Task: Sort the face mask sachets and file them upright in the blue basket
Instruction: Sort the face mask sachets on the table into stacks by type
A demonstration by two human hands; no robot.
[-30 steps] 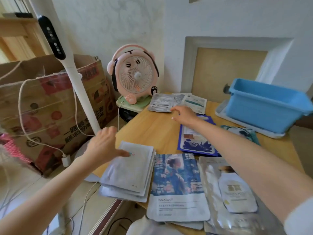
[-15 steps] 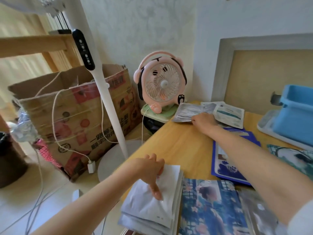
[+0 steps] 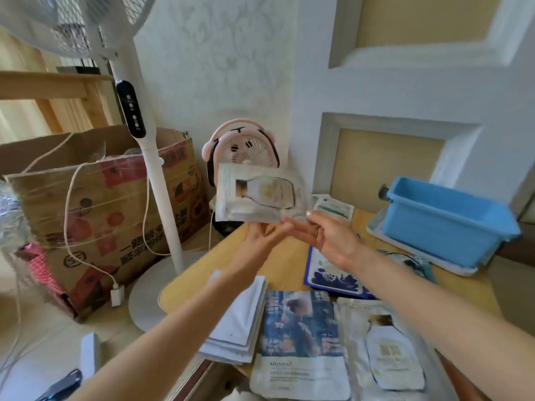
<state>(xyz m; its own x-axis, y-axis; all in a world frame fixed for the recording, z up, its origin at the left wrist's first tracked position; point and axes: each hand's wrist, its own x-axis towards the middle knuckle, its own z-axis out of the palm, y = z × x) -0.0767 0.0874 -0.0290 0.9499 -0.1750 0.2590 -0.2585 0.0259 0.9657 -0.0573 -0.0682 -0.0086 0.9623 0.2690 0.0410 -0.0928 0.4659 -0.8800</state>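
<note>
Wooden table (image 3: 285,263) stood against a white panelled wall. Item: one silvery sachet (image 3: 257,195), printed with a bottle shape, was held in the air above the table's far left corner, before a pink desk fan (image 3: 241,143). Left hand (image 3: 259,243) pinched its lower edge; right hand (image 3: 333,241) held its lower right corner by the fingertips. Blue basket (image 3: 445,224) sat far right on a white tray (image 3: 460,269), well apart. Flat on the table: white stack (image 3: 238,322), portrait sachet (image 3: 301,342), dark blue sachet (image 3: 333,274).

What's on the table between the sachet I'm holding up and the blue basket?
In the head view, a white sachet with teal print lies flat on the table between the held sachet and the blue basket.
</note>
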